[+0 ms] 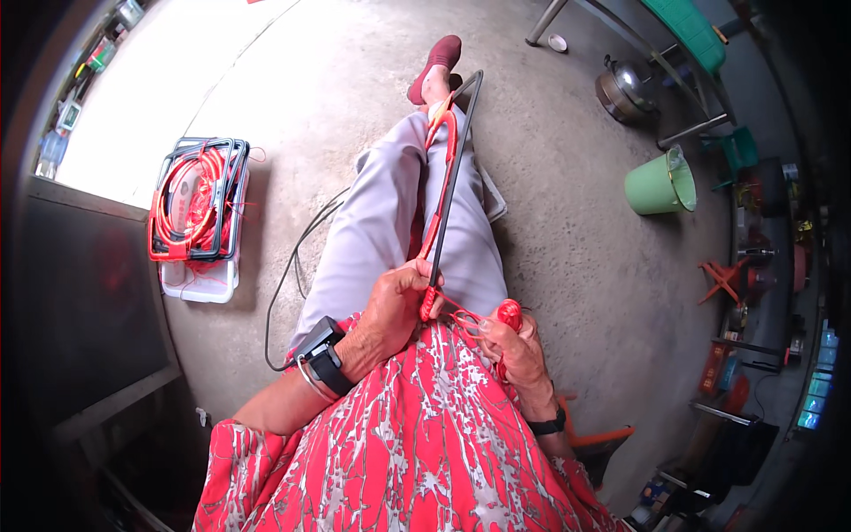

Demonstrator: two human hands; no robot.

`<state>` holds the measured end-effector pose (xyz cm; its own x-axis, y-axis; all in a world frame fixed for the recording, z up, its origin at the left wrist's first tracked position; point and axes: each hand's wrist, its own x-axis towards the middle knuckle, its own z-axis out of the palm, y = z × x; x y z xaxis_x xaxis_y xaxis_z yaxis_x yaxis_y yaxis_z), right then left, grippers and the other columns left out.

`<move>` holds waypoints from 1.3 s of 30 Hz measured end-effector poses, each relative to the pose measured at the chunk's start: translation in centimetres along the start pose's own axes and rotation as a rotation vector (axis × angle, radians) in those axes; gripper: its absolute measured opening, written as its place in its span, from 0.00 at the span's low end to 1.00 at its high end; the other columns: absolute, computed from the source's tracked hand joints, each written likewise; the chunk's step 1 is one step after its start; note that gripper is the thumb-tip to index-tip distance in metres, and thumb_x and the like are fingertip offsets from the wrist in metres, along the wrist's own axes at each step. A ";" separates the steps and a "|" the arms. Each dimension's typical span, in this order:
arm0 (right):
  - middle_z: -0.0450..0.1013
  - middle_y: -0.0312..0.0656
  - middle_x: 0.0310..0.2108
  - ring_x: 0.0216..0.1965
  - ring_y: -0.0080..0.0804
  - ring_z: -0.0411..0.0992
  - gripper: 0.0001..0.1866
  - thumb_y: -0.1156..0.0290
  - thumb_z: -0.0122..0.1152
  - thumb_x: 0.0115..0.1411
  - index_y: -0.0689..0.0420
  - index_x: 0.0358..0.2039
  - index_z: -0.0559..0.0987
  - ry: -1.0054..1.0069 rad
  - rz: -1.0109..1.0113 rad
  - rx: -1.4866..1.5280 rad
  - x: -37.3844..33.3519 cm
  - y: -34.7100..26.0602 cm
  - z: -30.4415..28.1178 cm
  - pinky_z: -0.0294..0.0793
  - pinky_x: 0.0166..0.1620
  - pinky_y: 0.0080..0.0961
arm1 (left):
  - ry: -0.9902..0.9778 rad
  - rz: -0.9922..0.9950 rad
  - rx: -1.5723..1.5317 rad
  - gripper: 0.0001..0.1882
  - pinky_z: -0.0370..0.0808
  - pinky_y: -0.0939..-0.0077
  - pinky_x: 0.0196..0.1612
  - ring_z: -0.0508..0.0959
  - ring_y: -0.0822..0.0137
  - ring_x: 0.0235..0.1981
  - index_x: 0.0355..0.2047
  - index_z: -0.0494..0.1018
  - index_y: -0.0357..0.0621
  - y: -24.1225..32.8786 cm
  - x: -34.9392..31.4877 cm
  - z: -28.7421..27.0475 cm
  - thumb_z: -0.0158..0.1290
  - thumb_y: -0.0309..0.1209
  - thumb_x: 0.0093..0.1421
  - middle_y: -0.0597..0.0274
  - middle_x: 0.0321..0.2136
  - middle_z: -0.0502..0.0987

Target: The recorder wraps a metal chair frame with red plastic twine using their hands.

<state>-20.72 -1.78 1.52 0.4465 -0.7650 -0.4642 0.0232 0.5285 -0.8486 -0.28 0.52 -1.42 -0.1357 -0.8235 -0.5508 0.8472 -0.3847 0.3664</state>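
Observation:
Resting over my lap is a thin black rectangular frame [453,177], slanting from my waist up toward my foot. A red strip [450,146] runs along beside its bar. My left hand [390,306] pinches the frame's near end, where red cord [429,303] is wound tightly round the bar. From that winding a strand stretches across to my right hand [519,350], which is closed round a small bundle of red cord [509,313]. Thumb and fingers of the right hand hide part of the bundle.
On the floor to the left, black frames [238,151] and coiled red cord lie on a white tray [213,282]. A dark cable [288,275] runs by my leg. At right stand a green bucket [656,186], a metal pot [628,91] and an orange folding stool [725,281].

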 end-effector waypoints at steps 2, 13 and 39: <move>0.63 0.27 0.14 0.15 0.13 0.58 0.16 0.62 0.62 0.58 0.55 0.18 0.72 -0.077 0.020 -0.053 0.7 0.2 -0.9 0.57 0.19 0.16 | -0.047 0.022 -0.010 0.11 0.69 0.69 0.32 0.71 0.63 0.21 0.35 0.66 0.40 0.0 0.1 -0.5 0.46 0.26 0.49 0.58 0.26 0.70; 0.75 0.45 0.32 0.33 0.34 0.77 0.42 0.76 0.59 0.51 0.54 0.67 0.54 0.046 -0.526 -0.967 5.4 -7.9 1.6 0.75 0.39 0.30 | 0.012 0.355 0.343 0.14 0.71 0.76 0.44 0.74 0.70 0.37 0.46 0.69 0.38 1.2 -0.1 0.1 0.47 0.25 0.59 0.61 0.37 0.74; 0.76 0.42 0.30 0.32 0.27 0.75 0.10 0.81 0.59 0.55 0.63 0.39 0.74 -0.030 -0.521 -0.674 6.4 -0.7 2.9 0.74 0.37 0.24 | 0.303 0.247 0.216 0.04 0.73 0.82 0.30 0.75 0.74 0.27 0.34 0.72 0.39 0.6 0.1 1.0 0.55 0.24 0.59 0.64 0.26 0.76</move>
<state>-15.28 -6.01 -0.09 0.5502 -0.8346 0.0267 -0.3010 -0.2281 -0.9259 -0.29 -0.21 -0.48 0.2411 -0.7545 -0.6104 0.7039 -0.2971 0.6452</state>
